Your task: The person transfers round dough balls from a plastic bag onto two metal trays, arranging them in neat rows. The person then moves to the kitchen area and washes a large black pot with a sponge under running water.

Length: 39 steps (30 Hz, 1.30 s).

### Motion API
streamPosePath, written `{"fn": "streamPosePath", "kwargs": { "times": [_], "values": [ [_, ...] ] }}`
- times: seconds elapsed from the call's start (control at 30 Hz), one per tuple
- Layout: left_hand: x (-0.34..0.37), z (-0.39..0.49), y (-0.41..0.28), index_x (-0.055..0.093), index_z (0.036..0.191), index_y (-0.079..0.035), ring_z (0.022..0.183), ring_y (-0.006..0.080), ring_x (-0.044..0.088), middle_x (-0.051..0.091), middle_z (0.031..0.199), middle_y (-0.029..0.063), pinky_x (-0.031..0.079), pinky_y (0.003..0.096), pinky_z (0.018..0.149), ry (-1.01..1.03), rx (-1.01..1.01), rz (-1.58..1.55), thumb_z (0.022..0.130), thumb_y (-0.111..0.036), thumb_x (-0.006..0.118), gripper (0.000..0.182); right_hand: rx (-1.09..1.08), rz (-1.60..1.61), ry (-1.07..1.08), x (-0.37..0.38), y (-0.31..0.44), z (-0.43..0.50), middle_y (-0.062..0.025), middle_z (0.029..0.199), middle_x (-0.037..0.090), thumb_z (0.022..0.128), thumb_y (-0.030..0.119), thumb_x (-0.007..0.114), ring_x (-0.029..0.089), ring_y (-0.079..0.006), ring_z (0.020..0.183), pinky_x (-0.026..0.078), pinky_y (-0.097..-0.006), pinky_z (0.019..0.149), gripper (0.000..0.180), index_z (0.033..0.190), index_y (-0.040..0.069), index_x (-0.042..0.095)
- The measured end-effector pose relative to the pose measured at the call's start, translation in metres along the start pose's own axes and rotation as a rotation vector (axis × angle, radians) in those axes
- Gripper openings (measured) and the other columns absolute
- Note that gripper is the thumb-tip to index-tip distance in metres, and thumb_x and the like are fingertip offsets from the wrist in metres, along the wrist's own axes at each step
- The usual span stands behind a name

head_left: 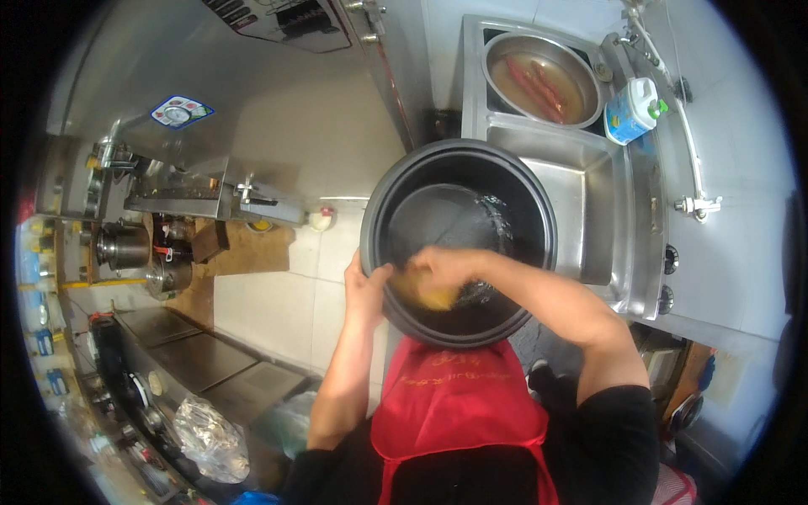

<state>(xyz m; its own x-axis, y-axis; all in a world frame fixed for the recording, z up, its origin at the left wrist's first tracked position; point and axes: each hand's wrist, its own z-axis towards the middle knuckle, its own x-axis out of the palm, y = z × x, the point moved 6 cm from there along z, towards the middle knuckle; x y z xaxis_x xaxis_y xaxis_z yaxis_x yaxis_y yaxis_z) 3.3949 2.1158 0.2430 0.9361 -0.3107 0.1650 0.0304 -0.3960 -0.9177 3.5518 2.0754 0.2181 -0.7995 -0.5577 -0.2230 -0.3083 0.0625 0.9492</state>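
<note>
A large dark round pot [442,208], wet and shiny inside, is held up in front of the red apron [461,398]. My left hand [366,290] grips its left rim, thumb over the edge. Inside the pot, my right hand [439,268] presses a yellow cloth or sponge [435,297] against the lower left of the inner wall. Hand and yellow thing are blurred, so its exact kind is hard to tell. The pot's right side overlaps the edge of a stainless steel sink [596,214].
Beyond the sink basin, a metal bowl [492,47] holds reddish pieces [536,88] in cloudy liquid. Beside it stands a white pump bottle [631,110] with a blue label. A tap [697,205] is on the right wall. To the left rises a steel cabinet [284,126]; a clear plastic bag [211,439] lies lower left.
</note>
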Motion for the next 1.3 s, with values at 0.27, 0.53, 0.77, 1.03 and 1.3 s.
{"fn": "streamPosePath", "kwargs": {
  "times": [0.27, 0.53, 0.77, 1.03, 1.3],
  "values": [
    [-0.012, 0.0, -0.002, 0.063, 0.12, 0.0, 0.083, 0.0122, 0.062, 0.067, 0.097, 0.0034, 0.051, 0.0271, 0.076, 0.001, 0.028, -0.046, 0.086, 0.01, 0.06, 0.035, 0.06, -1.286, -0.571, -0.108, -0.012, -0.057, -0.0083, 0.109, 0.068, 0.09, 0.009, 0.059, 0.064, -0.0293, 0.096, 0.051, -0.0402, 0.082, 0.034, 0.121, 0.014, 0.071],
    [0.002, 0.001, -0.006, 0.062, 0.12, 0.001, 0.089, 0.0143, 0.061, 0.066, 0.102, 0.0059, 0.05, 0.028, 0.08, -0.013, 0.047, -0.067, 0.085, 0.011, 0.058, 0.037, 0.561, -0.623, 0.161, -0.001, -0.052, -0.088, -0.0217, 0.104, 0.075, 0.08, 0.009, 0.067, 0.075, -0.0367, 0.093, 0.06, -0.047, 0.079, 0.023, 0.098, -0.002, 0.077],
    [0.012, -0.007, -0.013, 0.061, 0.124, 0.002, 0.093, 0.0137, 0.061, 0.066, 0.105, 0.0059, 0.05, 0.0274, 0.083, -0.002, 0.059, 0.042, 0.085, 0.01, 0.059, 0.04, 0.063, -0.172, -0.331, -0.007, -0.008, -0.013, -0.0199, 0.114, 0.068, 0.082, 0.011, 0.069, 0.064, -0.037, 0.113, 0.051, -0.0475, 0.097, 0.03, 0.111, 0.006, 0.07],
    [0.007, -0.002, -0.015, 0.062, 0.124, 0.002, 0.09, 0.013, 0.062, 0.067, 0.105, 0.0057, 0.049, 0.0266, 0.083, -0.069, 0.047, 0.075, 0.085, 0.011, 0.058, 0.041, -0.076, -1.453, -0.653, -0.117, -0.011, -0.085, -0.005, 0.105, 0.063, 0.086, 0.017, 0.063, 0.058, -0.0237, 0.103, 0.044, -0.0365, 0.081, 0.021, 0.103, 0.01, 0.073],
    [0.029, 0.002, -0.024, 0.062, 0.123, 0.001, 0.088, 0.0118, 0.062, 0.068, 0.101, 0.0052, 0.05, 0.027, 0.081, -0.021, 0.094, 0.062, 0.086, 0.012, 0.058, 0.039, 0.505, -0.476, 0.234, 0.008, -0.023, -0.098, -0.0176, 0.086, 0.075, 0.086, 0.013, 0.061, 0.074, -0.0334, 0.082, 0.057, -0.0479, 0.073, 0.017, 0.088, 0.004, 0.075]
  ]
}}
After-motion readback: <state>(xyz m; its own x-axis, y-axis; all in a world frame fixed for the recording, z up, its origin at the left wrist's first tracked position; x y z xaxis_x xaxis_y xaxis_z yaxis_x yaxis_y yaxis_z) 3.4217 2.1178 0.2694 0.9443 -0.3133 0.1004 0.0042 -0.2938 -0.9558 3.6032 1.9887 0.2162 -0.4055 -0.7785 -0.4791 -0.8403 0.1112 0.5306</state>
